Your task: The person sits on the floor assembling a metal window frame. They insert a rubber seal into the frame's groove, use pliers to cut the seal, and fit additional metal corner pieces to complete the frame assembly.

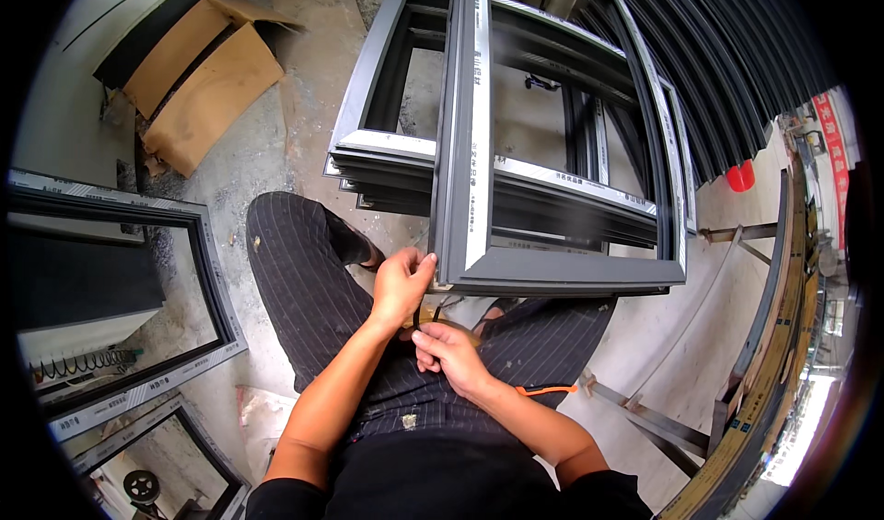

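A grey window frame [477, 198] with white printed protective film stands tilted in front of me, its near corner over my lap. My left hand [402, 288] is closed at that corner, thumb and fingertips pressed against the profile; its far-side fingers are hidden. Just below, my right hand [448, 354] pinches a thin black strip [417, 320], probably a rubber seal, between thumb and forefinger. The strip runs up toward the left hand and the frame's corner. Between my legs, behind the hands, lies something yellowish, mostly covered.
More frames [382, 142] are stacked behind. Two other frames [216, 271] lean at the left. An opened cardboard box [216, 96] lies far left. Dark profiles [718, 50] fill the far right, near a red container [739, 176]. An orange-handled item [548, 390] shows beside my right forearm.
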A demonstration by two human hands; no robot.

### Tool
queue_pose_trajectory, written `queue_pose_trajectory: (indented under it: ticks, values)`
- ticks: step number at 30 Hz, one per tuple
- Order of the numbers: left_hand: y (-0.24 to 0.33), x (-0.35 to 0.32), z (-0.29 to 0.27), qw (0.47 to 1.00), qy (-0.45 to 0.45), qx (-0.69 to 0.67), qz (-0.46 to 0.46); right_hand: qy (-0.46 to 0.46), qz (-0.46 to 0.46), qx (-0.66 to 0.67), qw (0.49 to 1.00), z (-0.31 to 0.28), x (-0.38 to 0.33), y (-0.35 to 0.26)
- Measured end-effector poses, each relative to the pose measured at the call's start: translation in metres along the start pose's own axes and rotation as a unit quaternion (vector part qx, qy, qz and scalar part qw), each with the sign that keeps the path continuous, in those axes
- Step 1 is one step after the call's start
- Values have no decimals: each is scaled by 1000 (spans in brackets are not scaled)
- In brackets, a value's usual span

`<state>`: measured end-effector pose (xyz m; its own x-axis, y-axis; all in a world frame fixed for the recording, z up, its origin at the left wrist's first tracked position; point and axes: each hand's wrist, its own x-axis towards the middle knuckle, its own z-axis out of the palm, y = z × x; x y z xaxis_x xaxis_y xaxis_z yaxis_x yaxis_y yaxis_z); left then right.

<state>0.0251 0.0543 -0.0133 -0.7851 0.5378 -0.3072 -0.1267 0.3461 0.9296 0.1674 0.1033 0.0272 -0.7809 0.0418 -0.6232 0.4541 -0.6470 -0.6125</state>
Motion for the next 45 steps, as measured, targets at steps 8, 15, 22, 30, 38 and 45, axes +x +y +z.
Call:
queue_pose_trajectory:
  ticks: [8,15,22,30,38,45]
  values:
    - [-9,13,-3,991,-58,-108,-57,15,-10,-6,1000,-3,-3,1]
    - [7,-2,-27,964,-192,-156,-96,26,-23,-26,999,-6,-8,2]
    - [-2,-8,-16,990,-114,-63,-47,26,-18,-42,999,-6,-4,0]
    - [1,-17,-15,990,-113,-64,-48,65,-44,-126,989,-14,-5,5]
    - [-10,-21,-35,940,-197,-237,-148,235,-356,-612,665,-18,-20,-49]
    - [2,-30,-33,929,-232,-243,-158,259,-406,-658,579,-26,-11,-50]
